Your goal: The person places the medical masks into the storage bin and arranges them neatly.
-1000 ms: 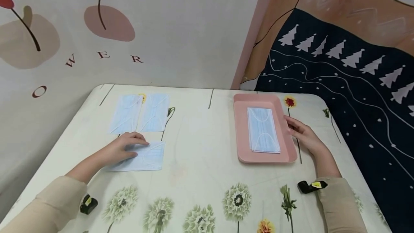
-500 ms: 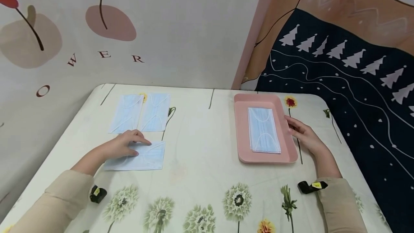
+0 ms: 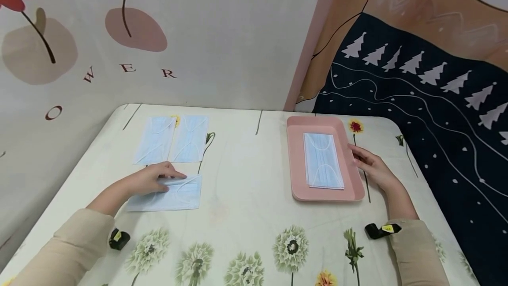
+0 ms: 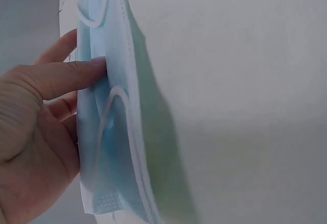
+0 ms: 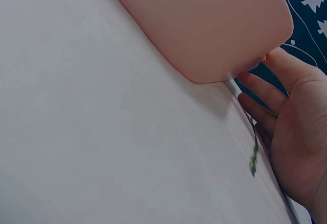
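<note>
In the head view, my left hand (image 3: pixel 148 180) is at a light-blue face mask (image 3: pixel 184 195) lying crosswise on the table's left side. The left wrist view shows my thumb on that mask's near face and the fingers behind its far edge, pinching it. Two more face masks lie side by side just beyond, a left one (image 3: pixel 152 140) and a right one (image 3: pixel 191 138). On the right, a pink tray (image 3: pixel 297 180) bears a small stack of face masks (image 3: pixel 323 160). My right hand (image 3: pixel 375 167) touches the tray's right rim with extended fingertips.
A white tablecloth (image 3: pixel 242 180) printed with flowers covers the table. Behind it hangs a pale printed wall covering (image 3: pixel 238 39); a dark tree-patterned cloth (image 3: pixel 432 122) borders the right edge. Black wrist devices sit at the left cuff (image 3: pixel 85 228) and the right cuff (image 3: pixel 409 228).
My left hand and forearm have shifted slightly to the right at the near mask. My right hand, the tray and the other masks look unchanged.
</note>
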Motion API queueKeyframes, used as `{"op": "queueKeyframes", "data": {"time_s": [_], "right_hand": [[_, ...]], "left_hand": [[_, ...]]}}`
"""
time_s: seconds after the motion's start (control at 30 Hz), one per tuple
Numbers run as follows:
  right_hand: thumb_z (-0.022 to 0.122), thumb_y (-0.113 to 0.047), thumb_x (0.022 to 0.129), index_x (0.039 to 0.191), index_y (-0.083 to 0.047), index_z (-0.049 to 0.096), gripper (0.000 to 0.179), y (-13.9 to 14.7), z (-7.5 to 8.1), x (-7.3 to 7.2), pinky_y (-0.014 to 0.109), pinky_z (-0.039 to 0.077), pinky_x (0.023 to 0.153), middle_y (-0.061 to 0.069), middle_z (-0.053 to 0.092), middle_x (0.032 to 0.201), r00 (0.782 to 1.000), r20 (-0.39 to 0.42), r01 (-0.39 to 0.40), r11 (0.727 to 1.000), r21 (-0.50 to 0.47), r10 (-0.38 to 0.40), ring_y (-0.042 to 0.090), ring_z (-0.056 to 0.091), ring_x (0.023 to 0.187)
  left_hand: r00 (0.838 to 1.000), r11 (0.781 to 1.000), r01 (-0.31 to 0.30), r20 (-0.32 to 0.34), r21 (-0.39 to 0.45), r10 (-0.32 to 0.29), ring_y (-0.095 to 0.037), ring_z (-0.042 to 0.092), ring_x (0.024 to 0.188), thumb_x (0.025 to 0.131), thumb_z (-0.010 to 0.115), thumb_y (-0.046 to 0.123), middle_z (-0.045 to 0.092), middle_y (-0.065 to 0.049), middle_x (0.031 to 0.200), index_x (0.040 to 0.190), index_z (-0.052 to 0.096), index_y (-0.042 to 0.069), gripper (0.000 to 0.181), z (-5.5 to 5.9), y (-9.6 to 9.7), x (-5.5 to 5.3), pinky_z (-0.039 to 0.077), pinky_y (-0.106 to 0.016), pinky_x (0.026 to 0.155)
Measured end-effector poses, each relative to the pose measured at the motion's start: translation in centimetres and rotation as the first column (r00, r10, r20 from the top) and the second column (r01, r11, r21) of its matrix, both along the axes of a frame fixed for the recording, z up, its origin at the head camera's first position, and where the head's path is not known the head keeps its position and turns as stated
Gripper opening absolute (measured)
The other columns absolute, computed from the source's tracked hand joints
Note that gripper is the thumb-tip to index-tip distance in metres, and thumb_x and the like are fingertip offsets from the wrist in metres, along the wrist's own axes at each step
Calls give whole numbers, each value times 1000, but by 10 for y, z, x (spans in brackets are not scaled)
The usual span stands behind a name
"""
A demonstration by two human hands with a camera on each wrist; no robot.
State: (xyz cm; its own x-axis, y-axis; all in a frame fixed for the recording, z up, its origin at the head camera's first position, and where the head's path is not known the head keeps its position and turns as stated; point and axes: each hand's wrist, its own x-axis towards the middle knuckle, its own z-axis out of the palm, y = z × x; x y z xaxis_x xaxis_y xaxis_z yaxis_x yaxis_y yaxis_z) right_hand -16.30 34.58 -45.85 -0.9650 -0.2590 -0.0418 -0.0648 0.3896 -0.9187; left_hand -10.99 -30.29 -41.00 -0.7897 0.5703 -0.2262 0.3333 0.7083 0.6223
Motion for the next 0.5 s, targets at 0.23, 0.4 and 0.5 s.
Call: {"op": "queueKeyframes", "data": {"time_s": [0.23,0.4,0.5], "right_hand": [[54,-28,99,147,-9,39,54,1,-1,0,5,31,91,19,31,150,1000,-11,1,999,34,-1,10,34,130],[55,-30,98,147,-9,39,55,0,0,0,4,30,91,19,30,151,1000,-3,11,998,55,-11,22,29,136],[55,-30,98,146,-8,39,56,0,0,0,3,29,91,20,30,151,1000,0,13,998,58,-13,25,29,137]], "left_hand": [[999,1000,0,42,27,-2,-31,54,111,86,67,0,62,-6,118,124,66,12,40,13,-1,1,46,-44,88],[993,994,37,107,107,-49,-23,59,107,87,65,-1,68,-6,111,109,74,10,25,17,-3,-3,50,-34,84],[988,984,71,122,163,-92,-12,60,101,87,65,-1,69,-3,105,105,75,8,22,19,-4,-4,48,-26,80]]}}
